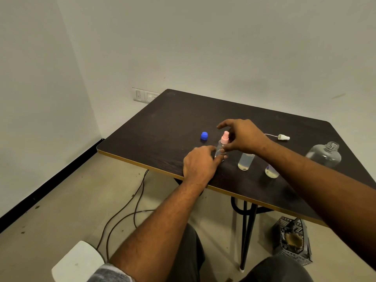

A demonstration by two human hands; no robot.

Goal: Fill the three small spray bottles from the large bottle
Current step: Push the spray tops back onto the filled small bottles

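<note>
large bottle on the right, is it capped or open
Open. The large bottle stands upright with its threaded neck bare; a blue cap lies apart on the table.

Both bare forearms reach forward over the tabletop [162, 123], the right coming in from the right edge. The left hand [200, 162] lies knuckles up, its fingers curled round the base of a small bottle [219, 149]. The right hand [243, 137] pinches the bottle's top from above, forefinger arched clear.
</note>
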